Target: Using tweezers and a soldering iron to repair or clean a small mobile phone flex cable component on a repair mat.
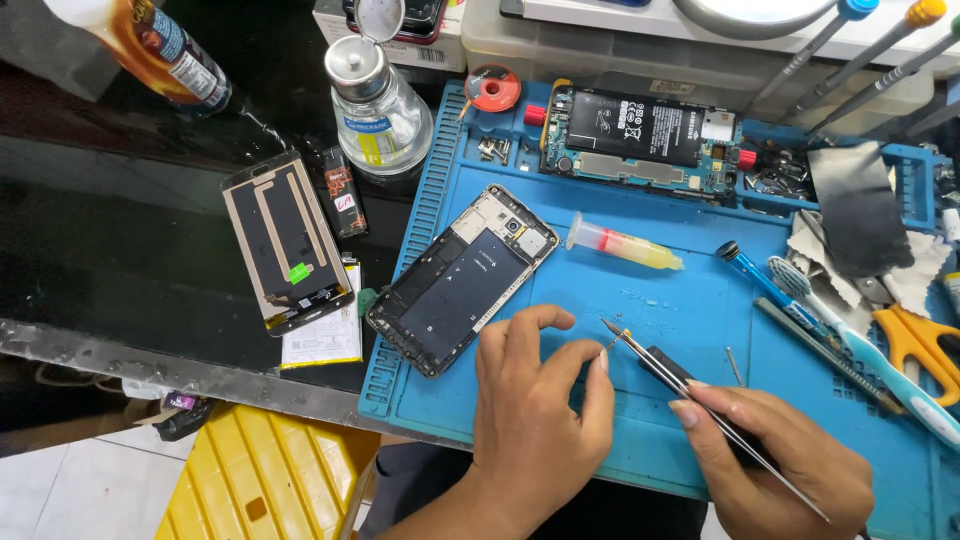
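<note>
Nearest the lens, low in the frame, the person's left hand (535, 420) rests on the blue work mat (690, 310), thumb and forefinger curled together in a pinch; whether some tiny part sits between them is too small to tell. Just to its left and a little farther off lies the opened phone frame (462, 279), its long axis slanting from lower left to upper right, apart from the fingertips but close to them. Right of the left hand, the tweezers (700, 405) run as a long diagonal from the right hand (775, 460) up and leftward, their fine tips (610, 328) ending right beside the left forefinger, apparently touching it. The right hand pinches the tweezers' shafts between thumb and fingers near the lower right corner, so the tips point toward the left hand's pinch and, beyond it, toward the phone frame. Of the two hands, the left is plainly nearer the frame. Above the tips lies a yellowish syringe (625, 245), well apart from both hands.
</note>
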